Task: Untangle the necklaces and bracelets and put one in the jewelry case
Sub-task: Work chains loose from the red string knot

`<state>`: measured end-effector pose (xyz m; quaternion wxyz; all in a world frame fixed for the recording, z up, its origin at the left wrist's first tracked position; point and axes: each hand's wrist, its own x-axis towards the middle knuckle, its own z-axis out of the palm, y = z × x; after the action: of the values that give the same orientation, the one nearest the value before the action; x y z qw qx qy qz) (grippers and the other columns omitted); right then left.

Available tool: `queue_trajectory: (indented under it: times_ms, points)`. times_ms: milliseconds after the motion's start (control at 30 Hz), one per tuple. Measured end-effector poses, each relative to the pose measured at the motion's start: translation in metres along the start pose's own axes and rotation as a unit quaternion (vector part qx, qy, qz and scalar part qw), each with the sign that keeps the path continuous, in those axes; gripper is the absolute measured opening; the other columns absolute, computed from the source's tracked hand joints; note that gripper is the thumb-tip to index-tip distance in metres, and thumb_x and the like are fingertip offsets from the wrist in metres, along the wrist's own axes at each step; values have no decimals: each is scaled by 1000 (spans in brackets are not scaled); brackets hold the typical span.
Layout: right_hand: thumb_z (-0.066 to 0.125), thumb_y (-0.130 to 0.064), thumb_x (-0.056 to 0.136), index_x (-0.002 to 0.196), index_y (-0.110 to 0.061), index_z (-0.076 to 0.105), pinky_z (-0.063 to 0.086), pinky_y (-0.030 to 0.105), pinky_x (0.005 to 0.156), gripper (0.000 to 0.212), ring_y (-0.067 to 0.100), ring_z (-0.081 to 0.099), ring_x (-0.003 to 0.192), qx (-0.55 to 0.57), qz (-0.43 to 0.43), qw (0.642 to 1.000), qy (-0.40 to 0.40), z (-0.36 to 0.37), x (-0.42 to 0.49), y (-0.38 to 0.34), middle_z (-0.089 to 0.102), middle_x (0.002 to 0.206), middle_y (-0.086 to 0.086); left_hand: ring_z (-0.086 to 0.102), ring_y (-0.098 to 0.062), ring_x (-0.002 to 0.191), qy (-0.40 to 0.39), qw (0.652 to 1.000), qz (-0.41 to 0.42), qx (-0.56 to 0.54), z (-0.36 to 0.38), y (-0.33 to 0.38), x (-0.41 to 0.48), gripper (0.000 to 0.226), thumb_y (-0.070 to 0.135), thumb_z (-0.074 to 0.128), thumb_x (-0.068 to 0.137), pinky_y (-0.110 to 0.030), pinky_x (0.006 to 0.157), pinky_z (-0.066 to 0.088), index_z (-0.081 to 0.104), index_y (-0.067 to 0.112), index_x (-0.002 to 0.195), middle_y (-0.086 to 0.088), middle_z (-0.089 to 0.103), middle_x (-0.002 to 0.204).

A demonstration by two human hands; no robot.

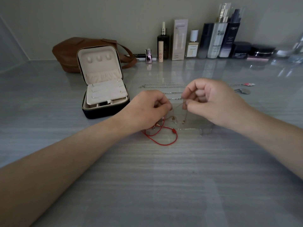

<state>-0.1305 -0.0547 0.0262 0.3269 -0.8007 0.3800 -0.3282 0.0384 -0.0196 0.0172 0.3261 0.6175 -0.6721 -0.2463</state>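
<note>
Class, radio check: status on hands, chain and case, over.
Left hand, right hand both pinch thin chain, raised. Red cord lies looped beneath. Jewelry case open, unobstructed.

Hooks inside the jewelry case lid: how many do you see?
3 hooks in one row high on the open lid of the jewelry case: left, middle, right. None looks hidden.

Home, I'd say: my dressing table, vanity corner. Glossy grey striped tabletop (164,185) meets plain wall (114,18). Along wall, row of skincare and make-up: dark dropper bottle (163,41), white carton (179,40), small foundation bottle (192,46), tall pump bottles (217,41), squat dark jars (241,49), little pink bottle (148,55). Brown leather bag (65,51) at left end of row. Jewelry case (105,113) open in front of bag, cream lining, hooks in lid. Personal jewellery loose on top before me: silver chains (164,86), thin chain (177,106), red cord bracelet (176,138). Dim indoor light.
</note>
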Motion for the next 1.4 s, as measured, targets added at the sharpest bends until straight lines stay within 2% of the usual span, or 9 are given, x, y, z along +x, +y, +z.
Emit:
queue_trajectory:
  times_ms: [133,367,500,600,767,900,1033,1267,1400]
  points:
    - [63,-1,79,82,-31,62,49,13,65,30,7,62,73,-74,-46,996,13,-1,-1,0,66,78,-8,47,3,44,-2,1000,-4,-9,-1,0,-1,14,18,59,90,-10,46,38,59,22,77,8,59,60]
    - [65,-2,76,78,-27,62,42,8,58,25,7,58,65,-29,-65,997,13,-9,-5,-10,65,74,-4,49,-3,50,8,999,-15,-42,-3,1,-1,15,17,59,90,-15,47,41,61,22,76,7,60,60]
    - [66,-9,69,74,-23,62,51,21,59,15,23,63,67,22,-54,997,-51,-10,-10,-15,68,70,6,52,-18,63,19,997,-31,-69,-6,1,-1,19,17,59,90,-27,60,42,61,24,72,10,63,53]
    - [67,-15,66,75,-20,63,54,34,66,10,26,66,70,36,-40,993,-107,-12,-12,-17,70,72,6,48,-20,59,19,996,-35,-82,-8,0,-2,20,17,59,90,-27,53,38,62,24,72,14,62,50]
    - [74,-16,70,73,-20,65,54,44,66,11,28,65,67,7,-17,984,-179,-11,-13,-12,70,69,6,44,-18,56,11,994,-30,-105,-10,-1,-2,18,15,58,90,-24,50,33,62,22,73,13,62,51]
    - [72,-28,69,75,-24,66,52,30,62,9,13,60,60,-20,-8,996,-87,-4,-8,-5,66,65,-2,43,-22,62,2,992,-18,-126,-10,-1,-3,17,15,59,90,-30,58,34,64,21,75,11,62,53]
    - [68,-38,75,88,-26,68,39,16,53,18,0,48,52,-86,5,996,-35,11,2,-2,55,62,-12,50,-4,55,-23,990,2,-137,-9,3,-5,15,14,59,89,-15,55,40,64,18,76,10,62,55]
    - [62,-27,86,79,-18,67,35,12,49,13,3,45,53,-44,57,997,-6,3,1,-2,58,67,-4,54,-2,52,-14,991,-11,-132,-16,0,-3,14,12,55,92,-13,52,44,65,16,84,1,68,79]
    - [58,-27,88,82,-15,67,36,23,58,16,11,47,65,-15,89,996,4,-3,0,-3,60,78,9,62,-1,64,-12,997,-4,-81,-18,-5,-2,16,9,56,91,-15,60,50,66,17,81,3,70,82]
